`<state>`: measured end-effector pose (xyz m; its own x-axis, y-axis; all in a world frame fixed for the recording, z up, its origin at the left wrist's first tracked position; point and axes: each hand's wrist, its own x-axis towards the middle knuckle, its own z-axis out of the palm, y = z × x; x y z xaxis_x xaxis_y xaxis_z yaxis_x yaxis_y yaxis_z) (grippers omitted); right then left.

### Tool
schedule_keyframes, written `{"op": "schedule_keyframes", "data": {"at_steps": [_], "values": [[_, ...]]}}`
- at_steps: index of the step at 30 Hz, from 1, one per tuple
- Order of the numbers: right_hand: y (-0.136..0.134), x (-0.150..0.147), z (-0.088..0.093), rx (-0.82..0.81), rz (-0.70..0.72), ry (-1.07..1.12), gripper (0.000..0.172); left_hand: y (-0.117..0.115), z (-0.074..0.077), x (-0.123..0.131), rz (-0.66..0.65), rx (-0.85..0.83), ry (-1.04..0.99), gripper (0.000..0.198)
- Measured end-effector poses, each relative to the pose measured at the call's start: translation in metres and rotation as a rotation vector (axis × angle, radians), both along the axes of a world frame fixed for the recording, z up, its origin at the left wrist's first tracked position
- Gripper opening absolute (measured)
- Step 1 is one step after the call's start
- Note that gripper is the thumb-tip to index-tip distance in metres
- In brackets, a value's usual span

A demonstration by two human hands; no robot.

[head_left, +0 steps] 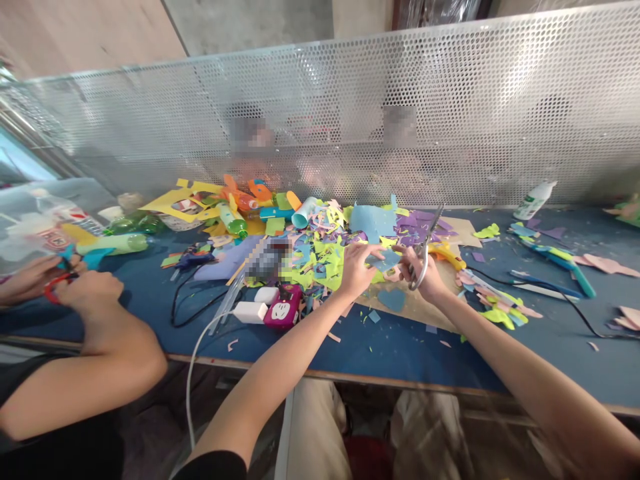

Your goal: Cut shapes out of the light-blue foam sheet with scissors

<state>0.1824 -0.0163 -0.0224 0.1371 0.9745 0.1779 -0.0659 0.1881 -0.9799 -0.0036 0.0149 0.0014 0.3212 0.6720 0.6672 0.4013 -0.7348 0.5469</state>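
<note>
Between my two hands is a small piece of light blue paper (pixel 385 261). My left hand (pixel 359 268) pinches its left side, thumb and forefinger together. On the other side, my right hand (pixel 419 272) has its fingers curled around silver scissors (pixel 426 257), whose tips point up and away; its fingertips also reach the paper's right edge. Below lies another blue paper cutout (pixel 391 300) on a brown sheet (pixel 420 312). A larger light blue paper piece (pixel 373 221) rests just beyond my hands, among green and purple scraps (pixel 425 223).
At left, a co-worker's hands (pixel 85 287) hold red-handled scissors (pixel 54 288). A yellow glue gun (pixel 447 255) with a black cord lies right of my hand. A white glue bottle (pixel 535 200) stands farther right. A purple box (pixel 283 308) and white charger (pixel 250 312) sit left. A perforated metal screen (pixel 320 100) borders the back.
</note>
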Motion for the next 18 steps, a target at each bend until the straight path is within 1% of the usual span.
{"op": "schedule_keyframes", "data": {"at_steps": [3,5,7,9,10,11,13,14,16,18], "values": [[0.002,0.0,-0.001,-0.005,-0.013,0.03,0.048,-0.003,0.0,0.0,0.047,0.036,0.11,0.042],[0.005,0.002,-0.002,0.034,-0.048,0.056,0.046,-0.005,0.0,0.002,0.076,0.042,0.117,0.048],[0.009,0.005,-0.004,0.086,-0.098,0.09,0.044,-0.005,-0.002,0.005,0.129,0.015,0.002,0.05],[0.011,0.008,-0.004,0.136,-0.14,0.127,0.043,-0.003,-0.006,0.008,0.173,-0.079,-0.201,0.044],[0.012,0.009,-0.004,0.155,-0.149,0.141,0.043,-0.002,-0.008,0.009,0.163,-0.158,-0.288,0.04],[0.013,0.009,-0.003,0.168,-0.147,0.149,0.042,-0.001,-0.011,0.01,0.124,-0.254,-0.343,0.036],[0.013,0.009,-0.001,0.179,-0.132,0.144,0.04,0.0,-0.015,0.012,0.0,-0.422,-0.354,0.039],[0.012,0.009,-0.001,0.179,-0.127,0.129,0.039,0.0,-0.017,0.012,-0.058,-0.469,-0.332,0.041],[0.009,0.007,0.001,0.174,-0.123,0.08,0.04,-0.001,-0.019,0.014,-0.118,-0.487,-0.282,0.042],[0.006,0.008,0.004,0.158,-0.126,-0.005,0.039,-0.003,-0.019,0.016,-0.108,-0.468,-0.262,0.041]]}}
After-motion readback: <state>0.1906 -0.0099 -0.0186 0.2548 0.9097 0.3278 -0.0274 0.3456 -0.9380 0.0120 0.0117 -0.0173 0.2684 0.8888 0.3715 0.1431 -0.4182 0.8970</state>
